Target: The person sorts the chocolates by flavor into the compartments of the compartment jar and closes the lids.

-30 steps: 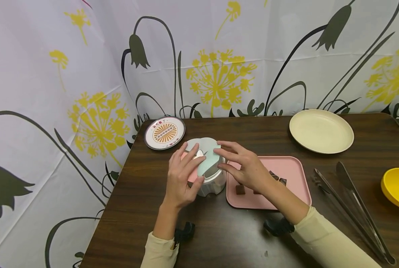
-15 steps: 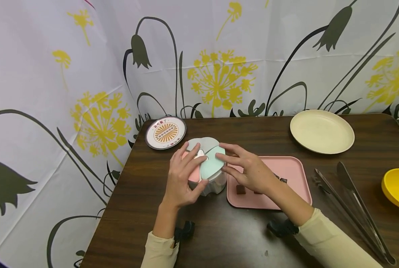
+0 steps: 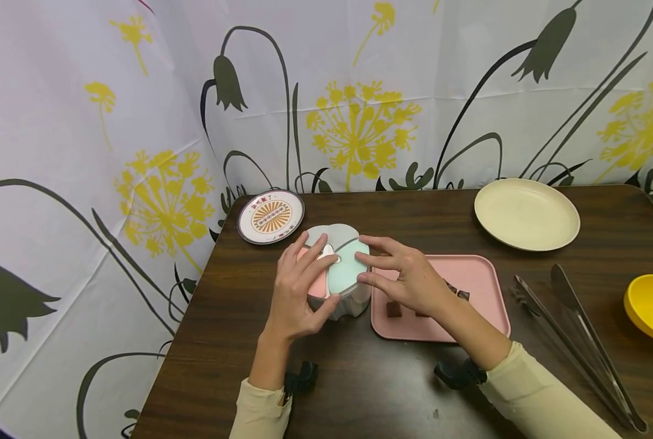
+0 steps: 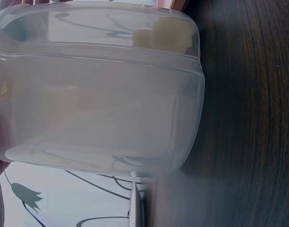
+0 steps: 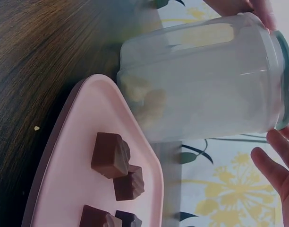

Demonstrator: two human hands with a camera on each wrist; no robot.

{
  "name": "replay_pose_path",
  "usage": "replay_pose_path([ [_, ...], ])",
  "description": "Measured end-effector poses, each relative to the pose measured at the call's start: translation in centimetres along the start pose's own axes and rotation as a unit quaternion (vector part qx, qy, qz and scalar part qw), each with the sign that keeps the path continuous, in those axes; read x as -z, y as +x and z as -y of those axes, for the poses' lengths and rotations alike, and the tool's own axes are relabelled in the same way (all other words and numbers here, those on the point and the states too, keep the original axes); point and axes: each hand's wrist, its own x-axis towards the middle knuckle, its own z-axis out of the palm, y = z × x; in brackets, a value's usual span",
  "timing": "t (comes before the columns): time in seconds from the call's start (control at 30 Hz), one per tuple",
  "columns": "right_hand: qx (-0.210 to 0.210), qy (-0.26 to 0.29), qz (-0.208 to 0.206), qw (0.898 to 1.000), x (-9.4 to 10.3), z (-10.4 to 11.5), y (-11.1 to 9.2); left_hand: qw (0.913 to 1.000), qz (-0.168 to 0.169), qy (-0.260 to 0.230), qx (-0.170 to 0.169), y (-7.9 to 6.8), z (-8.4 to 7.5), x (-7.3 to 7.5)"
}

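Observation:
A clear plastic storage container (image 3: pixel 353 303) stands upright, its petal-shaped lid parted into pink, grey and mint sections. My left hand (image 3: pixel 295 289) holds it at the top, fingers spread over the pink section (image 3: pixel 319 285) and thumb at the near rim. The mint section (image 3: pixel 345 273) lies level with the others. My right hand (image 3: pixel 405 271) reaches over from the right, its fingertips at the mint section's outer edge. Pale lumps (image 5: pixel 147 101) lie low inside the container in the right wrist view. Fingers partly hide the white piece (image 3: pixel 328 251) at the lid's centre.
Right beside the container is a pink tray (image 3: pixel 482 274) with several chocolates (image 5: pixel 108 153). A patterned plate (image 3: pixel 246 228) sits at the back left, a cream plate (image 3: pixel 526 214) at the back right. Metal tongs (image 3: pixel 584 329) and a yellow bowl (image 3: pixel 641 305) lie further right.
The mint lid section, tilted up with a gap under it a second ago, has come down flush with the others. My right hand followed it; the left hand has hardly moved.

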Motion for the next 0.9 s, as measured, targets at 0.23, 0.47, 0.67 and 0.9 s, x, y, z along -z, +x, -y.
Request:
replay_pose_path([
  [0.23, -0.001, 0.001, -0.009, 1.000, 0.05, 0.12, -0.06, 1.0000, 0.003, -0.002, -0.001, 0.05, -0.06, -0.05],
  [0.47, 0.003, 0.018, -0.026, 0.999, -0.28, 0.16, -0.16, 1.0000, -0.005, -0.001, -0.003, 0.07, -0.05, -0.07],
  [0.67, 0.003, 0.017, -0.029, 0.999, -0.57, -0.03, -0.23, 0.9999, -0.013, 0.002, -0.001, -0.05, 0.05, -0.14],
  [0.9, -0.003, 0.008, -0.011, 1.000, -0.30, -0.17, -0.42, 0.9999, -0.001, -0.011, 0.001, -0.08, 0.25, 0.03],
])
